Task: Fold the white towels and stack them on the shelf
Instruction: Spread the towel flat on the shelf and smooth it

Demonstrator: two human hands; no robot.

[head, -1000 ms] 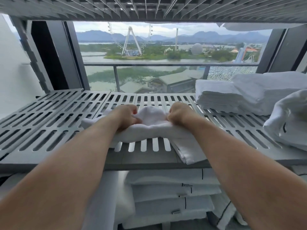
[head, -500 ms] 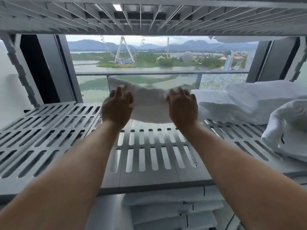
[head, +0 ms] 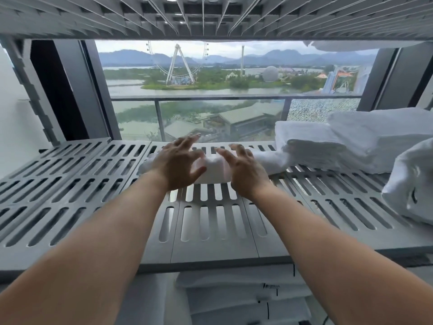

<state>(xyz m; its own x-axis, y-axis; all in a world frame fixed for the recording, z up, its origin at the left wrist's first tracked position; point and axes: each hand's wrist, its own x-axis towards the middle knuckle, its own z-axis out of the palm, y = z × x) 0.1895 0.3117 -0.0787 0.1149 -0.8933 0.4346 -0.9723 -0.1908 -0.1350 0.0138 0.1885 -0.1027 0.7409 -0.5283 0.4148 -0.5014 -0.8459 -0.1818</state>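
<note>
Towel (head: 214, 171): flat on shelf (head: 210, 254), long axis left to right.
Left hand (head: 178, 167): fingers spread, gripping nothing.
Right hand (head: 246, 172): likewise.

Soft overcast daylight from window (head: 222, 90), motion-blurred hands (head: 178, 165), wide-angle edge distortion
</note>
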